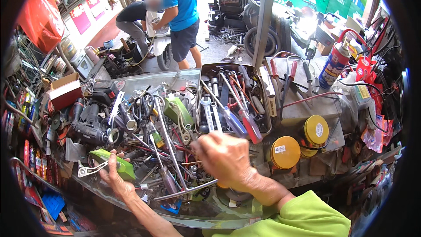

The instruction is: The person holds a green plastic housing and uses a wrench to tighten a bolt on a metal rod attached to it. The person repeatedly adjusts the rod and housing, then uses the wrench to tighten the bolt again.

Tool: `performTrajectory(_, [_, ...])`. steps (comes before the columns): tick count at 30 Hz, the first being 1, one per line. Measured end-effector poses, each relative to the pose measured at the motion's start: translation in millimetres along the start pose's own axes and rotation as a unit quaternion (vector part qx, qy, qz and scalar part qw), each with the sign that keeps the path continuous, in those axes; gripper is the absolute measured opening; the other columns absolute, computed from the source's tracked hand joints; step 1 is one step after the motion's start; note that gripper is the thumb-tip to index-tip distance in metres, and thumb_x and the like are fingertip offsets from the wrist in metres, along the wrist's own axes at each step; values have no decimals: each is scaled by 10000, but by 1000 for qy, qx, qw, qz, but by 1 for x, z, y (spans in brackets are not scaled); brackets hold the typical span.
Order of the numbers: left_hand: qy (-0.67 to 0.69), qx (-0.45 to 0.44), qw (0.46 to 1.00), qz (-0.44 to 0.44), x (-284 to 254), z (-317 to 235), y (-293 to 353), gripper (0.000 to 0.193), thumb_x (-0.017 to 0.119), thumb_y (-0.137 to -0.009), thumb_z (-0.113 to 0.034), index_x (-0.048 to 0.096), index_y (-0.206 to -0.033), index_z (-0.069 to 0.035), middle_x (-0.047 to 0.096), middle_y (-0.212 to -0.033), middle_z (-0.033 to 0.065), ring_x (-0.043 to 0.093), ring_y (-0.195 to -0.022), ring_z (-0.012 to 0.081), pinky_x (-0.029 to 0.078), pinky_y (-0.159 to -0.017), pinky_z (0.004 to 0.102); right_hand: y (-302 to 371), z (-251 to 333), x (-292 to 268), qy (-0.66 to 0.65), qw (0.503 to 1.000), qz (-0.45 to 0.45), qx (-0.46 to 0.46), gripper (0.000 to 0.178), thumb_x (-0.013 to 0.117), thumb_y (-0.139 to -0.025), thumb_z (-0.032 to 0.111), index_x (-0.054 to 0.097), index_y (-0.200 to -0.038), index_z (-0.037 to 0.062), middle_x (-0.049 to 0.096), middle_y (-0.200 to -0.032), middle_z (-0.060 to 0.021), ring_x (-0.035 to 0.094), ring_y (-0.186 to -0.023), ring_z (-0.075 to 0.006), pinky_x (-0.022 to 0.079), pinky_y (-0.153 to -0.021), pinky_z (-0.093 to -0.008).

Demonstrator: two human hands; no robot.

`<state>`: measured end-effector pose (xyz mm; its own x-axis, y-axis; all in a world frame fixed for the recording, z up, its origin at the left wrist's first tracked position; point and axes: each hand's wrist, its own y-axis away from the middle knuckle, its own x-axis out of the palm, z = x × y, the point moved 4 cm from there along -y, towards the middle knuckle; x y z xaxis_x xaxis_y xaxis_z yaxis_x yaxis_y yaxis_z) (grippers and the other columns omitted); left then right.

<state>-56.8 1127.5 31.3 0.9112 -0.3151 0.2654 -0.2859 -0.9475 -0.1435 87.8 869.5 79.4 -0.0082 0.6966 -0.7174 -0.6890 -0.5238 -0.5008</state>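
My left hand is closed around a lime-green plastic part at the left front of the workbench. A silver metal arm with holes sticks out from it to the left. My right hand is curled and smeared by motion over the loose parts, just in front of the tool tray; whether it holds anything is hidden. A similar lime-green part, with a silver metal arm beside it, lies on the pile between my hands. Screwdrivers and wrenches stick out of the metal tray.
A black power tool and an open cardboard box are at left. On the right stand yellow round tins and a blue spray can. Beyond the bench, two people are by a white scooter, near tyres.
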Motion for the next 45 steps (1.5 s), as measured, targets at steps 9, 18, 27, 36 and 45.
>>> performTrajectory(9, [-10,9,1000,23,8,-2,5,692,684,-838,-165,340,-1433,-83,605,-1059,126,630,-835,210,560,-640,328,-7,-34,3,155,984,44,71,62,612,-808,100,590,-835,48,598,-778,-109,649,-701,-295,492,-599,-402])
performTrajectory(18, [117,41,987,100,21,-5,9,588,589,-915,-254,331,-1439,-185,563,-1154,116,599,-999,252,530,-823,447,-4,-40,4,69,991,57,104,105,580,-820,81,553,-891,9,613,-831,-173,646,-732,-361,503,-639,-446])
performTrajectory(27, [170,154,951,209,100,-110,39,781,721,-825,-152,253,-1448,-202,512,-1099,90,567,-946,205,538,-799,437,1,-43,-8,-29,993,-23,113,113,579,-802,54,572,-895,-10,628,-832,-206,625,-799,-389,487,-715,-464])
performTrajectory(36, [265,91,944,173,108,-137,41,575,672,-895,-319,365,-1364,-190,581,-1078,118,617,-897,247,546,-759,444,-12,-19,-53,-351,922,-137,91,266,603,-866,-47,587,-1129,-6,609,-874,-41,609,-702,-93,501,-592,-227])
performTrajectory(45, [254,137,953,93,94,-141,21,516,692,-884,-291,386,-1259,-114,583,-983,93,612,-827,203,549,-717,405,-51,50,-83,-333,931,-143,-48,297,563,-801,-86,599,-1073,30,512,-909,-63,535,-772,-141,431,-620,-231])
